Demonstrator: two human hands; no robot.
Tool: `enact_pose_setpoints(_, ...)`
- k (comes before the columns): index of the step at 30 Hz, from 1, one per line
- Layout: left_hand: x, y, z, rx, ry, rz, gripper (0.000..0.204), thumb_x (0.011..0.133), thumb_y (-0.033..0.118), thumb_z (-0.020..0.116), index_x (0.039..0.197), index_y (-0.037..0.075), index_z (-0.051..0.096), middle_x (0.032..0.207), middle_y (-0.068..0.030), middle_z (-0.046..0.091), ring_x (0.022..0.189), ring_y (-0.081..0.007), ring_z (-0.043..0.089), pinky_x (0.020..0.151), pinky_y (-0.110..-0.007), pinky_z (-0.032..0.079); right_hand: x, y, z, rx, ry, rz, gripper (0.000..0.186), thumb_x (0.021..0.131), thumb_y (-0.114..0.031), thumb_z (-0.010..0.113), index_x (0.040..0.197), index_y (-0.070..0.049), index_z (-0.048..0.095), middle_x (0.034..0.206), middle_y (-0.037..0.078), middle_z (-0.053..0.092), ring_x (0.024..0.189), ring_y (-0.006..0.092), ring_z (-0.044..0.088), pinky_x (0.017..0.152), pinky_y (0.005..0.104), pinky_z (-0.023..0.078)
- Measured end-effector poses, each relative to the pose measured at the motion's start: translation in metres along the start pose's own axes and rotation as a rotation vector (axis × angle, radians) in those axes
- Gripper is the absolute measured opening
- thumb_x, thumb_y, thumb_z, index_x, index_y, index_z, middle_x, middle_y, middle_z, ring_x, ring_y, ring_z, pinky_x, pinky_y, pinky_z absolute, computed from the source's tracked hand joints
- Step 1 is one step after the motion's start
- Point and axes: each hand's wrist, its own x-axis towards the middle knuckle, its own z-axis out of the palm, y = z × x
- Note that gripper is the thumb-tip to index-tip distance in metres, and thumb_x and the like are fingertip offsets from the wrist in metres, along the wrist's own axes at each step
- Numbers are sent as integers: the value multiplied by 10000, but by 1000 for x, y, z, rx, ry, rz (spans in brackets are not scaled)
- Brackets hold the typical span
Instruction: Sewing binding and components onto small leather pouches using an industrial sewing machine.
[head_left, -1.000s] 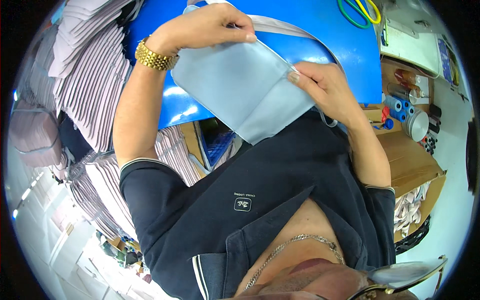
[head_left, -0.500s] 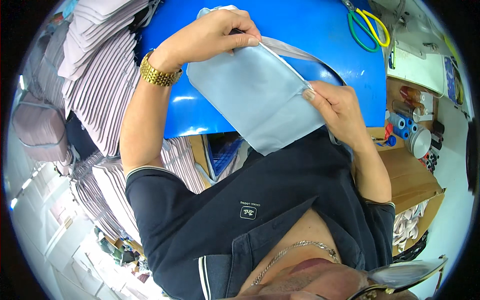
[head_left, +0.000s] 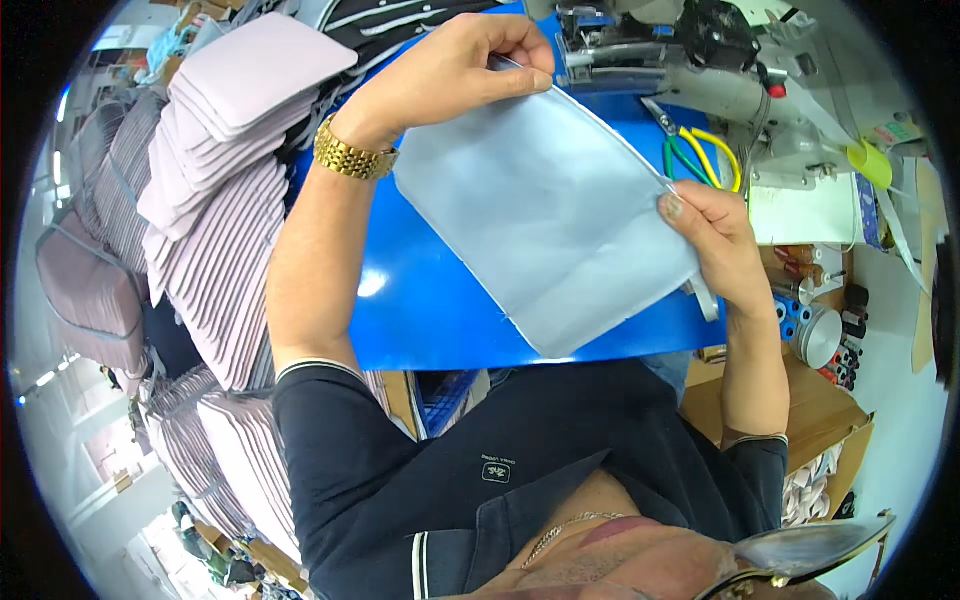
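A pale grey-blue fabric panel (head_left: 540, 220) with rounded corners and a thin white edging is stretched between my two hands above the blue table. My left hand (head_left: 475, 70), with a gold watch on its wrist, pinches the panel's upper edge between thumb and fingers. Lower down that same edge, at the right corner, my right hand (head_left: 722, 240) grips the panel with thumb on top. A short strip of greyish band (head_left: 704, 298) hangs below my right hand. What lies beneath the panel is hidden.
Scissors with green and yellow handles (head_left: 700, 157) lie on the blue tabletop (head_left: 420, 320), beside a sewing machine (head_left: 660, 55). Tall stacks of pinkish-grey panels (head_left: 215, 270) rise at the left. Thread spools (head_left: 795, 315) and a cardboard box (head_left: 815, 410) are at the right.
Both hands have shifted slightly right with the panel, which now lies flatter and further from my body. The sewing machine has come into fuller view as the head view moved.
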Motion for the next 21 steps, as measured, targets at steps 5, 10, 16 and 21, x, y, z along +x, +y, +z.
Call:
enact_pose_setpoints(5, 14, -8, 2, -60, 57, -23, 139, 865, 99, 588, 968, 6, 589, 866, -15, 607, 816, -97, 534, 800, -256, 451, 9, -1, -20, 36, -22, 3, 227, 978, -188, 582, 889, 11, 645, 743, -31, 563, 718, 49, 470, 651, 215, 391)
enact_pose_setpoints(10, 16, -19, 1, -45, 63, -29, 127, 928, 123, 573, 990, 18, 606, 943, -23, 638, 888, -100, 572, 819, -262, 458, 14, 3, -18, 54, -26, -5, 232, 977, -190, 583, 905, 19, 656, 755, -23, 586, 723, 50, 491, 658, 215, 406)
enact_pose_setpoints(16, 30, -35, -12, -119, 53, -269, 239, 925, 129, 608, 1131, 24, 670, 1010, -104, 695, 914, -203, 631, 821, -317, 497, 20, 1, 0, 184, 62, -20, 236, 976, -196, 597, 977, 25, 679, 790, -16, 625, 731, 43, 524, 663, 208, 432)
enact_pose_setpoints(21, 56, -41, -32, 441, -31, 79, 299, 879, 117, 629, 1161, 24, 658, 1176, -136, 655, 1055, -277, 601, 944, -375, 473, 23, 9, 34, 367, 153, -40, 254, 992, -213, 580, 1030, 19, 677, 816, -16, 649, 738, 32, 542, 650, 202, 445)
